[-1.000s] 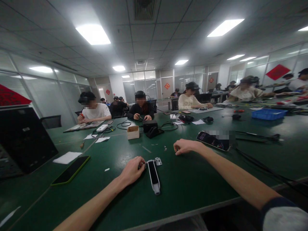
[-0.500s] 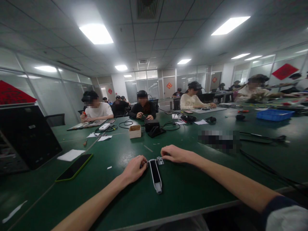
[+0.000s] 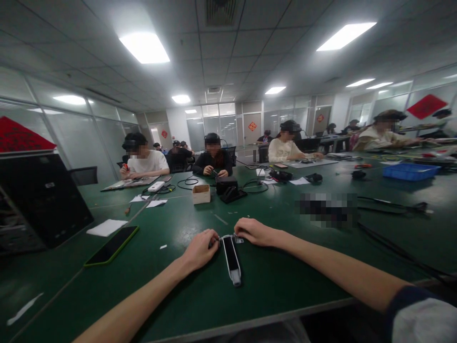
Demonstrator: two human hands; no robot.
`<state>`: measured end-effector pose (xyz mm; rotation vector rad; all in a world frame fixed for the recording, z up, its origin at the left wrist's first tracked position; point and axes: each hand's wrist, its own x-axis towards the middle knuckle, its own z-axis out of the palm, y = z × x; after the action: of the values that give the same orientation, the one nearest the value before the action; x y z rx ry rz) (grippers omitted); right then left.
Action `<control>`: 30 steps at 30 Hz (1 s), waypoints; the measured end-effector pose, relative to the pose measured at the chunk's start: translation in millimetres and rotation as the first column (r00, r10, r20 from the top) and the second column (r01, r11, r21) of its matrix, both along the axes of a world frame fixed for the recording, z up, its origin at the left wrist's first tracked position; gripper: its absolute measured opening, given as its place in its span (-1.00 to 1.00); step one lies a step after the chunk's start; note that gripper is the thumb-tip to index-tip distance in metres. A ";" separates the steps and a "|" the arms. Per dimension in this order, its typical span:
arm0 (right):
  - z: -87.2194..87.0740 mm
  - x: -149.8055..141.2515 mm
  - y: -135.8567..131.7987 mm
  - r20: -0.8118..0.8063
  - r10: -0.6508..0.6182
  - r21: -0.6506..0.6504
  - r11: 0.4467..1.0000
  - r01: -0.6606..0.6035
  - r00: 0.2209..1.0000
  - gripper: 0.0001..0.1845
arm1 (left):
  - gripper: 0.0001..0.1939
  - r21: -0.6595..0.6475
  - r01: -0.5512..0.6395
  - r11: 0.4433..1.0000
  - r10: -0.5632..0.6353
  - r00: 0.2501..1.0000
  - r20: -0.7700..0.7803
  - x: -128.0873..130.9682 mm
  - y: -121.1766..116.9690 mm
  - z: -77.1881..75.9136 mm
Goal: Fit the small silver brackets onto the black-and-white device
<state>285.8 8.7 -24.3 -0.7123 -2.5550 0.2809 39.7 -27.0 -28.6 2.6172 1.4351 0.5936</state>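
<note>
A long, narrow piece with a black face and a pale grey frame (image 3: 232, 262) lies on the green table, its tapered end toward me. At its far left corner my left hand (image 3: 200, 250) rests with curled fingers; what is between the fingertips is hidden, though a bit of grey metal shows beside them. My right hand (image 3: 255, 232) is closed at the far right corner, its fingertips over a small metal bracket (image 3: 240, 241) with holes. Part of the bracket is covered by those fingers.
A phone with a green edge (image 3: 112, 246) and a folded white sheet (image 3: 106, 227) lie left, near a black computer case (image 3: 44, 197). Ahead are a small cardboard box (image 3: 201, 194) and a black device (image 3: 227, 187). A blue tray (image 3: 410, 172) and cables lie right. Several people sit around.
My right hand has shifted slightly left toward the long piece, and its fingers now cover more of the metal bracket. My left hand stays at the left corner.
</note>
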 end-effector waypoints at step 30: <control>0.3 -7.7 -11.7 -0.145 -0.107 -0.132 0.987 0.088 0.984 -0.89 | -0.86 -0.001 0.010 1.000 -0.010 0.999 0.039 -1.0 0.5 -1.6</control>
<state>278.1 -3.0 -24.0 -0.8273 -2.3665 0.4484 38.7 -26.5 -30.2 2.5958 1.4101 0.6383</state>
